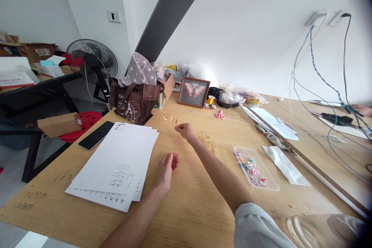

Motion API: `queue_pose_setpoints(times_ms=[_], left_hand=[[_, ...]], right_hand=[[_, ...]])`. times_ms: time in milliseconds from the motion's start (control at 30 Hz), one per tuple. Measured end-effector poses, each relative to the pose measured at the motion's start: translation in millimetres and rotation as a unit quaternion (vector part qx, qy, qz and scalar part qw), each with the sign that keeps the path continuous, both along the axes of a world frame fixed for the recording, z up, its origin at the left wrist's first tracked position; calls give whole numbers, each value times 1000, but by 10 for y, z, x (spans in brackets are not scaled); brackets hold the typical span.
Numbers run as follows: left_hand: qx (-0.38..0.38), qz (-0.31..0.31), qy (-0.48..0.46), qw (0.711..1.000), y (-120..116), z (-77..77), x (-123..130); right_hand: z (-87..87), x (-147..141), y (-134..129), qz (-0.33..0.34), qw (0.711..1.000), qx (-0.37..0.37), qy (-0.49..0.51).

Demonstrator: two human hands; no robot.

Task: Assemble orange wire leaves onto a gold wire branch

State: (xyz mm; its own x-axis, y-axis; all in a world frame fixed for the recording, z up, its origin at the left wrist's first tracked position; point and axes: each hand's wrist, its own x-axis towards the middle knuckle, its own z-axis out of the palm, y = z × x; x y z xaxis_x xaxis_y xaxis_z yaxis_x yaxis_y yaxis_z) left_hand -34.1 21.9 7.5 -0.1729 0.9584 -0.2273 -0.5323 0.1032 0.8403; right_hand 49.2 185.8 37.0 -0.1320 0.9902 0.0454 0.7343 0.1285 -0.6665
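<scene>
In the middle of the table, my right hand [185, 131] pinches the stem end of a small golden-orange leaf sprig [169, 119], whose leaves point away to the left. My left hand [167, 167] hovers or rests nearer to me, beside the white paper sheets [113, 155]; its fingers are loosely curled and nothing shows in them. Pencil-like leaf drawings cover part of the sheets. Just right of my right hand lies a loose pile of thin gold pieces [207, 142], partly hidden by my forearm.
A clear plastic box [255, 168] of colourful spools or beads stands right, near a white packet [286, 164]. Farther back are pink scissors [220, 114], a yellow thread spool [211, 100], a framed piece [193, 92] and a brown bag [135, 102]. A phone [96, 135] lies left; a clear jar [322, 226] stands front right.
</scene>
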Motion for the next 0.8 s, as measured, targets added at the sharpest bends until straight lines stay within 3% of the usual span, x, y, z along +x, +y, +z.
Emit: queue_pose_setpoints(times_ms=[133,267,400,600,800], left_hand=[[49,67,82,993,17,82,-65],[71,42,118,990,5,125,-63],[94,-14,90,991,-31,79,14],[50,-58,-5,997,-106,49,124],[41,-70,-28,996,-137,79,160]], right_hand=[[20,80,-527,27,993,-67,94],[-1,204,-1020,35,965,-132,224],[38,323,-1368,14,945,-127,300],[129,421,-1667,-10,918,-107,381],[70,438,-1756,-63,912,-89,395]])
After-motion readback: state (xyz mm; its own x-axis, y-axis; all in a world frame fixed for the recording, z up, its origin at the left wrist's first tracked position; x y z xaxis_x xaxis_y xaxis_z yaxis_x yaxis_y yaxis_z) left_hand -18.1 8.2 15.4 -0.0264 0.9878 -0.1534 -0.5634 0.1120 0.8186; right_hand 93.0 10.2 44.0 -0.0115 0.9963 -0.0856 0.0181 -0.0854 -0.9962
